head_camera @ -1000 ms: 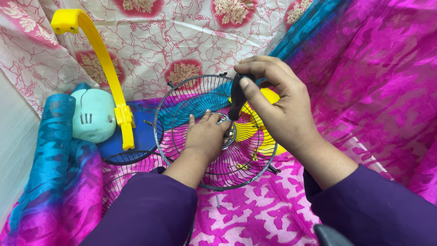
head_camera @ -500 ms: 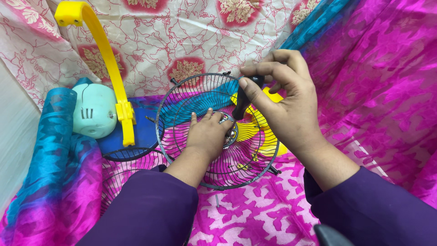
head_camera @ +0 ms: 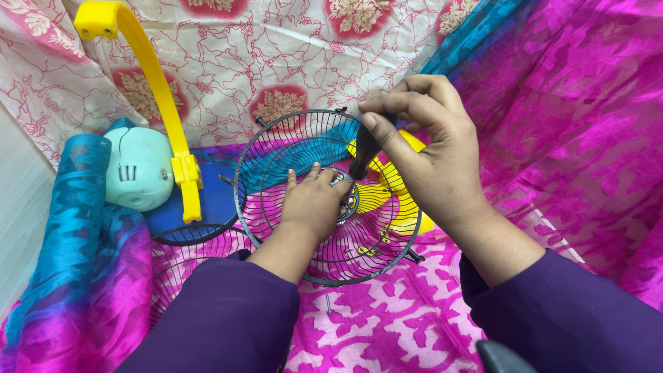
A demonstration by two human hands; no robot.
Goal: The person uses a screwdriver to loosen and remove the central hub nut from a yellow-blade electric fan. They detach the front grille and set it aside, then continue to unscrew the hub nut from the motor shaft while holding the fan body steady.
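Over the pink and blue cloth, your left hand (head_camera: 314,204) lies flat inside the black wire fan guard (head_camera: 328,197), fingers spread narrowly and pressing its centre hub. Your right hand (head_camera: 428,162) pinches a dark screwdriver handle (head_camera: 364,146) closed between thumb and fingers, tip at the hub. Keep the tool upright and the guard pinned steady

Left hand (head_camera: 312,204) lies palm down, fingers stretched forward and pressed flat, forearm reaching in from below. Right hand (head_camera: 429,153) hovers higher, wrist bent, thumb and fingers pinched tight together, both arms purple-sleeved.
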